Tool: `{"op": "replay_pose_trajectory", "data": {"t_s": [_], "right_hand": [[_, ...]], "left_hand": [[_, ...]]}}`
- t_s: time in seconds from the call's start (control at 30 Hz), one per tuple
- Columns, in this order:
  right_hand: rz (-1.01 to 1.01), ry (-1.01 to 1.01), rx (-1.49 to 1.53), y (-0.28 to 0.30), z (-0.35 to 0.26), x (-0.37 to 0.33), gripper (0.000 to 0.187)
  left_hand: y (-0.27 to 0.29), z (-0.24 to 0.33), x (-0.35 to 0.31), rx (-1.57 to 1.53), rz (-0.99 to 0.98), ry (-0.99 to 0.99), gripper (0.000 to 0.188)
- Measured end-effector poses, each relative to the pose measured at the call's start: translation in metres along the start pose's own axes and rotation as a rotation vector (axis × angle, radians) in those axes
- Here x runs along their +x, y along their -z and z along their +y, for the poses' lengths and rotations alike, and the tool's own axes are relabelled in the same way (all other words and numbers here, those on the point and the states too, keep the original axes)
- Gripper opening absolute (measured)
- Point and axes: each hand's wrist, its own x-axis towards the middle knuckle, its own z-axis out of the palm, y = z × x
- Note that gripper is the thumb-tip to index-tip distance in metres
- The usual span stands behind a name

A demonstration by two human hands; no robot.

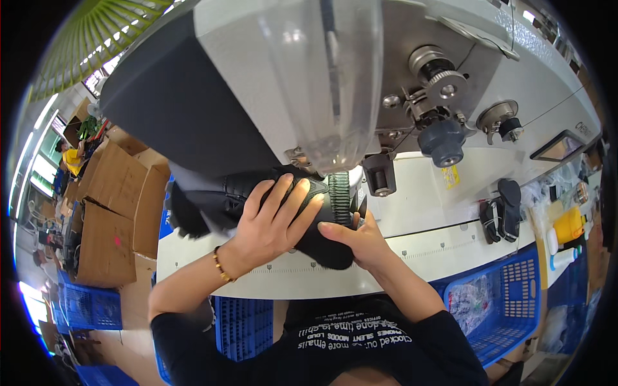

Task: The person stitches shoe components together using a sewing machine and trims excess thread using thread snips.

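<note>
A black sewn piece (331, 248) of padded fabric lies under the head of a large white sewing machine (241, 71). Its gathered, ribbed strip (338, 193) runs close to the needle area, where a lamp lights it. My left hand (273, 215) rests on top of the fabric with its fingers stretched out. At the strip's right side, my right hand (364, 241) pinches the piece, thumb on top and the other fingers mostly hidden. Dark pointed tips (360, 207), perhaps of thread snips, stick up beside those fingers. The clear guard (322, 83) hides the needle.
A ruler scale (444, 246) runs along the white table's near edge. Black straps (505, 212) lie at the right, near a yellow container (569, 225). A blue crate (524, 283) stands below right; cardboard boxes (106, 238) and people are at the left. A green fan (96, 38) hangs upper left.
</note>
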Motion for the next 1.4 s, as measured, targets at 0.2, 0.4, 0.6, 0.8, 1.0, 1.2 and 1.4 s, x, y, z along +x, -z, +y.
{"op": "replay_pose_trajectory", "data": {"t_s": [0.2,0.4,0.6,0.8,1.0,1.2,1.4], "right_hand": [[0.027,-0.067,0.103,0.016,0.011,-0.004,0.023],[-0.064,-0.043,-0.072,0.046,0.023,0.004,0.015],[-0.163,0.064,-0.141,0.043,0.024,0.009,0.01],[-0.139,0.134,-0.154,0.037,0.018,0.002,0.009],[-0.043,0.234,-0.392,0.043,0.007,-0.002,0.021],[0.122,0.608,-1.179,0.041,-0.044,-0.001,0.027],[0.002,0.854,-1.506,0.04,-0.056,0.013,0.02]], "left_hand": [[0.001,0.012,-0.001,0.05,0.019,0.012,0.029],[-0.009,0.021,-0.006,0.07,0.038,0.064,0.031],[-0.012,0.026,-0.005,0.056,0.058,0.091,0.03],[-0.015,0.023,-0.007,0.015,0.065,0.02,0.037],[-0.014,0.023,-0.005,0.064,0.072,0.063,0.031],[-0.018,0.018,-0.01,0.049,0.127,0.064,0.031],[-0.011,0.017,-0.004,-0.01,0.098,0.111,0.029]]}}
